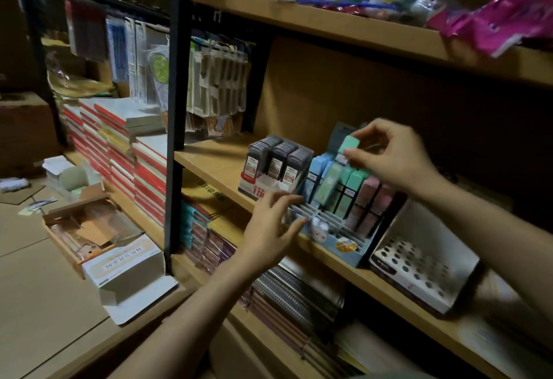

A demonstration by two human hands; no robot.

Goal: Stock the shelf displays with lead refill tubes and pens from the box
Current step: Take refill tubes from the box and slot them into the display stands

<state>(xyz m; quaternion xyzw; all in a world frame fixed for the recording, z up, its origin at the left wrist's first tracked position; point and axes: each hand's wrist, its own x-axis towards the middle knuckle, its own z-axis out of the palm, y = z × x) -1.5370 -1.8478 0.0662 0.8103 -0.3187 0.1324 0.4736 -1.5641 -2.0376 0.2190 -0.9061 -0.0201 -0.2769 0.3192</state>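
Green lead refill tube (349, 145) is pinched at its top by the right hand (392, 159), above the blue slotted display (335, 229) on the middle wooden shelf (215, 160). Blue, green and pink tubes are stood in that display. Its front edge is touched by the left hand (270, 235), fingers spread and relaxed. Dark tubes (276, 158) are displayed just beside it; a white perforated stand (419, 265) lies on the other side.

Single head-worn view, wide-angle, tilted and looking forward and down from close in front of the wooden shelf (227, 166). Faces the shelving at a slant, near enough for both forearms to reach in from the lower edge; floor visible at left.
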